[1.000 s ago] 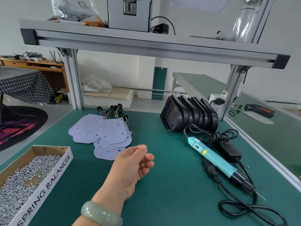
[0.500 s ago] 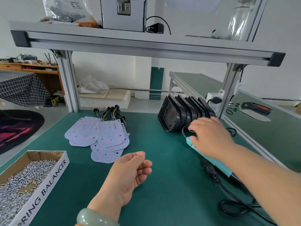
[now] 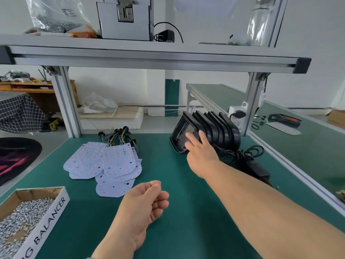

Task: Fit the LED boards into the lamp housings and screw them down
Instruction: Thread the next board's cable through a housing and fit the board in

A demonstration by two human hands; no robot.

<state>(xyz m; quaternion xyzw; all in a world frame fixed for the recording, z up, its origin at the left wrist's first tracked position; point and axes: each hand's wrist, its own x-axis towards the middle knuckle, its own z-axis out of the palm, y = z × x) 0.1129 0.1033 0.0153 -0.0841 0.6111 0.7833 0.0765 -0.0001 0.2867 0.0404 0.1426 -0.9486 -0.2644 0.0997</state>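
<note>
Pickup step: my right hand (image 3: 201,154), flat and empty, touches the front housing (image 3: 178,133); next I must grip it.

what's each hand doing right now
Left hand: open, loosely curled, holding nothing.
Right hand: open, fingers out, touching the front housing.

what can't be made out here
Head view, the only one:
- Housings: the front one hides the rest; no sure count.
- Front housing: the right hand covers part of its face.
- Boards: top ones cover those beneath.
- Screw box: cut off by the left and bottom edges.
- Cables: the right forearm hides where they lead.
</note>
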